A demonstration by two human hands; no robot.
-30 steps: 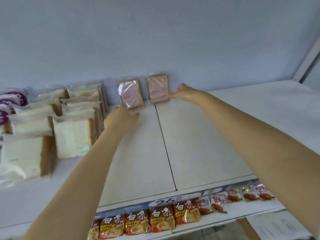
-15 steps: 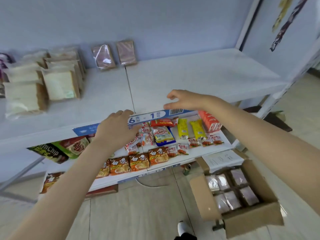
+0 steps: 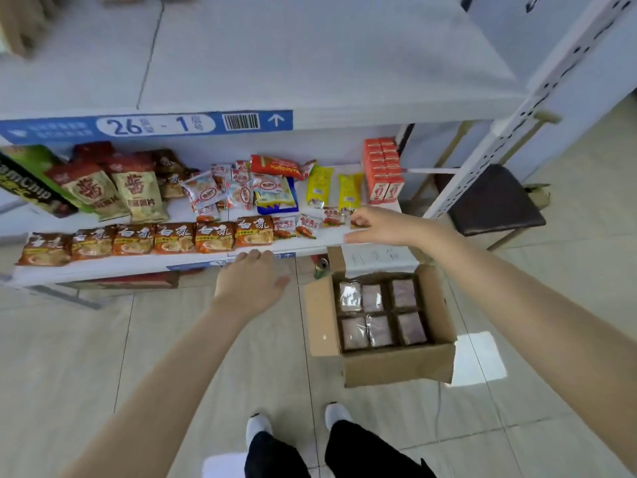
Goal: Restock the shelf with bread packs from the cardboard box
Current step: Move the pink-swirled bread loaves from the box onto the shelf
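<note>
The open cardboard box [image 3: 396,369] sits on the pale tiled floor [image 3: 69,357] below the snack shelf's [image 3: 103,265] right end, with bread packs [image 3: 403,293] in rows inside. Left hand [image 3: 251,284] and right hand [image 3: 382,225] hover empty, fingers loosely spread. A blue label strip [image 3: 148,125] runs along the top shelf's [image 3: 310,63] front edge.

A second ago our hands were at the back of the upper shelf [image 3: 310,56], touching the two leaning packs there; those have slipped out of sight. We have let go and drawn both arms back and down. The left hand [image 3: 251,288] is now relaxed and empty before the lower shelf [image 3: 103,269], the right hand [image 3: 382,227] empty above the cardboard box [image 3: 396,369]. Our gaze has dropped, bringing the bread packs [image 3: 377,315] in the box closer, and our shoes [image 3: 258,426] have appeared.
</note>
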